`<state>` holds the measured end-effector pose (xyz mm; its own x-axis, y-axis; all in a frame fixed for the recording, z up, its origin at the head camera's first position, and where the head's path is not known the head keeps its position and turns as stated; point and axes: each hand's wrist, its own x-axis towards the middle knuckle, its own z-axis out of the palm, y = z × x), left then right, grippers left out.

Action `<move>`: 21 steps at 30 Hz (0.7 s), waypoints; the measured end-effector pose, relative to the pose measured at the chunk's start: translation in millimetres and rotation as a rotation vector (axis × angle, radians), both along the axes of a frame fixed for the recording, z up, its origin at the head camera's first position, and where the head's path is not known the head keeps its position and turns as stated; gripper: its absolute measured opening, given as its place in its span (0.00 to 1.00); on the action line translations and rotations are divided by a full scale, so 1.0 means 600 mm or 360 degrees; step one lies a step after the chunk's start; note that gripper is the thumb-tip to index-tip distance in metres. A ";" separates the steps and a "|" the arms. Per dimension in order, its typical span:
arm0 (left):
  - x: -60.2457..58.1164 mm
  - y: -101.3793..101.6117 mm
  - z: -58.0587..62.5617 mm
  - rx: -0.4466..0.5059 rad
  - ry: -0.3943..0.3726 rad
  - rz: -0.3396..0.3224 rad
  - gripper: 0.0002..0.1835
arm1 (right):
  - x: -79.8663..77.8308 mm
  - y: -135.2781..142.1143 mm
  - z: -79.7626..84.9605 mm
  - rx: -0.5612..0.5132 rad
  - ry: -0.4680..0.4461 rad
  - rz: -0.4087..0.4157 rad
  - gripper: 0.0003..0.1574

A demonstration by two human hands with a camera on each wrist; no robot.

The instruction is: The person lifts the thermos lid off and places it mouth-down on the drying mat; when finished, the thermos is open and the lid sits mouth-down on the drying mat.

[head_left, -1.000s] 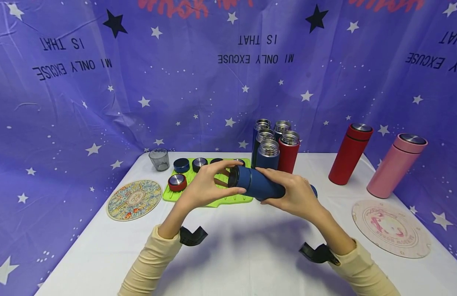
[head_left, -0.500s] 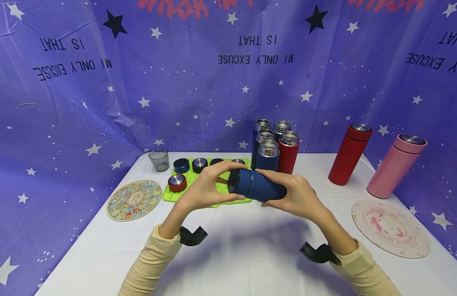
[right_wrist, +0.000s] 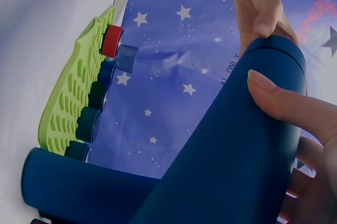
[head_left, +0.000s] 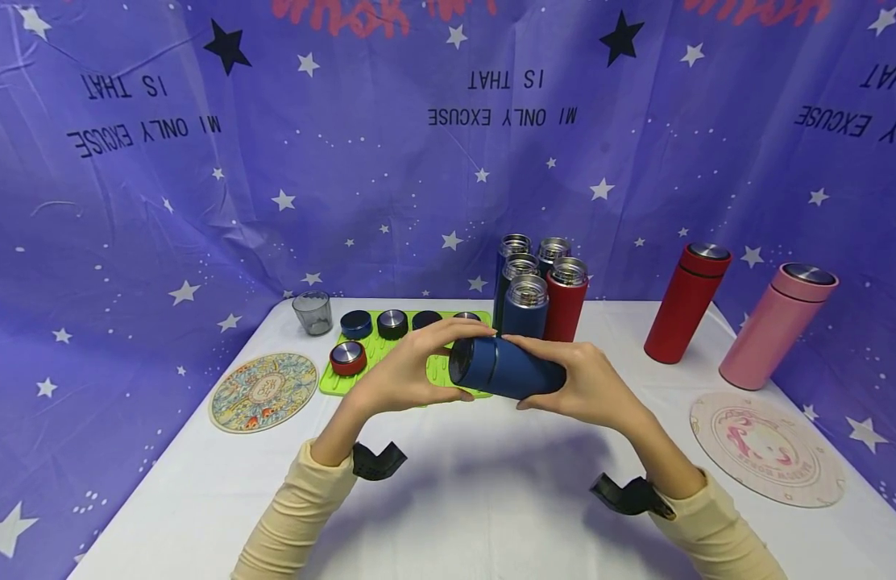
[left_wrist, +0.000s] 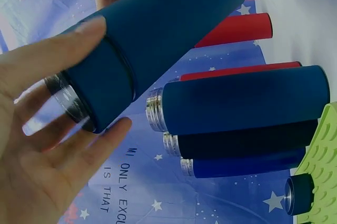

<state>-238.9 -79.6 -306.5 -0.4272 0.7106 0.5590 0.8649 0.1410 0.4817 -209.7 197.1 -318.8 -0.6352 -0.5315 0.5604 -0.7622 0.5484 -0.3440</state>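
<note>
Held bottle (head_left: pixel 524 369): we see plain dark blue
Backdrop (head_left: pixel 390 185): purple, starred in white and black
Mat (head_left: pixel 375 345): lime green
Left disc (head_left: pixel 265 391): multicoloured, busily patterned
Right disc (head_left: pixel 767 449): pale pink, printed in deeper pink
Sleeves (head_left: pixel 297 503): we make out cream

In the head view, the right hand (head_left: pixel 586 379) hides from us the base of the held blue bottle (head_left: pixel 516 369). We also cannot see the foot of the front standing bottle (head_left: pixel 525 316). Behind the left hand (head_left: pixel 400 366), a part of the green mat (head_left: pixel 376 345) and of one cap (head_left: pixel 466 315) is covered. Both sleeves (head_left: pixel 296 507) are cut by the bottom edge. On the patterned round mat (head_left: pixel 267 391), the writing is too small for us.
</note>
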 end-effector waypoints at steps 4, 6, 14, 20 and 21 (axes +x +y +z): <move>0.000 -0.001 0.000 0.0015 0.0042 -0.0017 0.39 | 0.000 0.002 0.002 -0.0010 -0.0050 0.0041 0.53; 0.000 0.000 0.000 0.0040 0.0031 -0.0012 0.38 | 0.001 0.002 0.002 -0.0014 -0.0044 0.0040 0.53; 0.009 0.007 0.001 0.0113 -0.0217 0.0202 0.37 | 0.002 -0.002 -0.001 0.0053 0.0148 -0.0081 0.53; 0.006 0.007 0.002 0.0064 -0.0139 0.0148 0.42 | 0.001 0.001 0.001 0.0067 0.0142 -0.0089 0.53; -0.002 0.006 -0.004 0.0068 -0.0082 0.0106 0.43 | 0.001 0.003 0.002 0.0057 0.0114 -0.0077 0.53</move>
